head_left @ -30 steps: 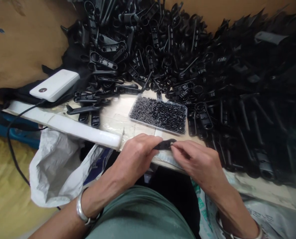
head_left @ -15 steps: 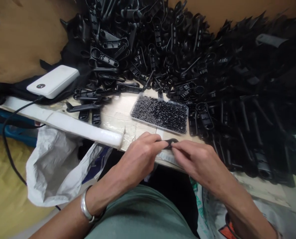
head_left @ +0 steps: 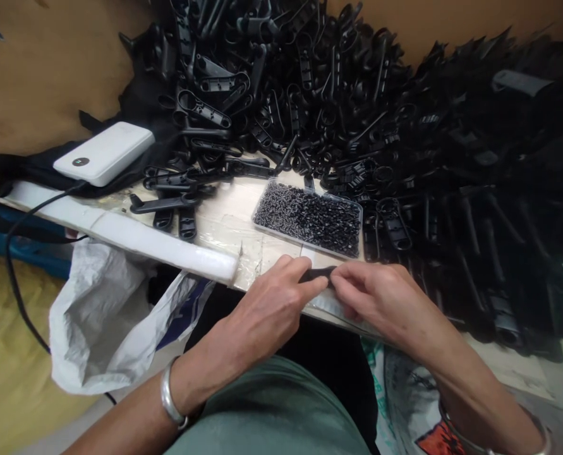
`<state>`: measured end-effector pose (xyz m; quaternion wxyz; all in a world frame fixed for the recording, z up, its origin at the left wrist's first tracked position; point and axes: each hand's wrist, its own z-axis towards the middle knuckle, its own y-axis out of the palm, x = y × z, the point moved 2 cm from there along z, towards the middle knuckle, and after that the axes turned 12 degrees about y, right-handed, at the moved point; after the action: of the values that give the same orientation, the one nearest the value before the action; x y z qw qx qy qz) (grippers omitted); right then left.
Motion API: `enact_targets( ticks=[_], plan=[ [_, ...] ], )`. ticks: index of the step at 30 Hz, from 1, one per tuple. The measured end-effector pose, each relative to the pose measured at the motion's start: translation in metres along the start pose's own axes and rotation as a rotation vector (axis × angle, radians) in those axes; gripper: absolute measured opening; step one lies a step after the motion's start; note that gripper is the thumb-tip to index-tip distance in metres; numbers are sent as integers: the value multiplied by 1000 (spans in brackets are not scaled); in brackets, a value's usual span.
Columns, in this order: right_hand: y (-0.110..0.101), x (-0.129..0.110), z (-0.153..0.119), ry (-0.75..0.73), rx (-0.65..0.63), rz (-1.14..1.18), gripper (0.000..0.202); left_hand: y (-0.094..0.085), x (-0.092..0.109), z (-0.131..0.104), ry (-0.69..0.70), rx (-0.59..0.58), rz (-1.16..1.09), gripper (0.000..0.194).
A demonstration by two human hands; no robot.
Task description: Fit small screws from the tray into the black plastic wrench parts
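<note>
Between my two hands, at the table's front edge, is a black plastic part (head_left: 318,273), mostly covered by fingers. My left hand (head_left: 278,297) is closed on its left side, with a finger stretched along the near side. At its right end the fingers of my right hand (head_left: 371,287) are pinched together; whether they also hold some small piece is hidden. Just beyond my hands stands a clear plastic box (head_left: 304,243) filled with small dark pieces, shinier on the left and blacker on the right.
A big heap of black plastic parts (head_left: 290,95) covers the back and right of the table. At left lie a white power bank (head_left: 105,153) with a black cable and a white strip (head_left: 167,237) along the edge. Below hangs an open white sack (head_left: 101,316).
My left index finger has reached further right along the black part. My right hand has shifted slightly right and still pinches at its end. The whole view has moved a little.
</note>
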<state>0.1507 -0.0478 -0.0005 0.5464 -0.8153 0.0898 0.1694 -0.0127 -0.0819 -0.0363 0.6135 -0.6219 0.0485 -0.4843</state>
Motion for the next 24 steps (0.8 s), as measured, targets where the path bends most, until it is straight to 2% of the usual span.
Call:
enact_targets(
  ticks=[8, 14, 18, 21, 24],
  plan=[
    [4, 0, -4, 21, 2, 44, 30, 2, -3, -1, 31, 24, 10, 44],
    [5, -5, -2, -71, 66, -227, 28, 2, -3, -1, 39, 6, 14, 41],
    [9, -9, -2, -178, 168, -403, 27, 3, -4, 0, 53, 4, 34, 40],
    [13, -19, -5, -219, 227, -310, 25, 4, -5, 0, 73, 9, 28, 35],
    [18, -29, -6, -207, 217, -192, 22, 3, -6, 0, 85, 14, 8, 29]
  ],
)
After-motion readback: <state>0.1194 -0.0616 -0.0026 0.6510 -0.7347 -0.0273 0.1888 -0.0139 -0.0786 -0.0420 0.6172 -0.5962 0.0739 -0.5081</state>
